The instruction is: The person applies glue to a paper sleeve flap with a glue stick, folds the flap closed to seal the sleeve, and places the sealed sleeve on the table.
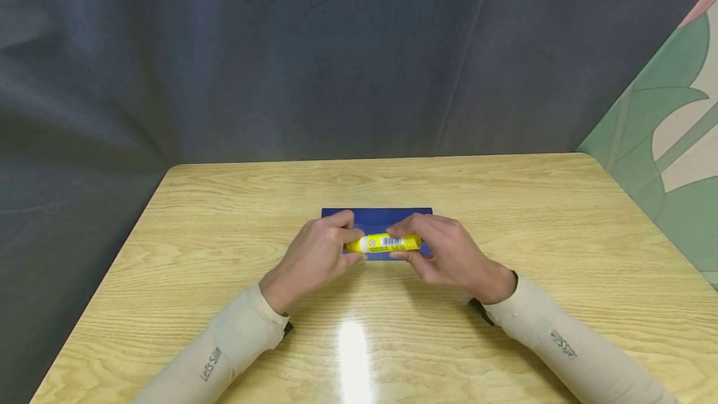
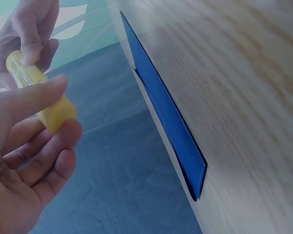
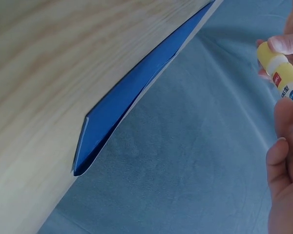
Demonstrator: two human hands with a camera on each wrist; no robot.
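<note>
Both hands hold a yellow glue stick (image 1: 391,242) with a white band and a printed barcode label, lying sideways between them. My left hand (image 1: 320,252) pinches its yellow cap end (image 2: 57,114) between thumb and fingers. The body end is gripped by my right hand (image 1: 445,248), thumb on the near side and fingertips on the far side. In the head view a folded blue sheet (image 1: 381,214) lies behind the stick and is partly hidden by the hands. Both wrist views show the blue sheet (image 2: 168,112) flat on the table, with one long edge lifted slightly.
The wood-grain table (image 1: 224,217) stretches around the hands, with a bright light reflection near its front. A dark grey curtain (image 1: 336,61) hangs behind the table and along its left side. At the right is a green leaf-patterned surface (image 1: 662,136).
</note>
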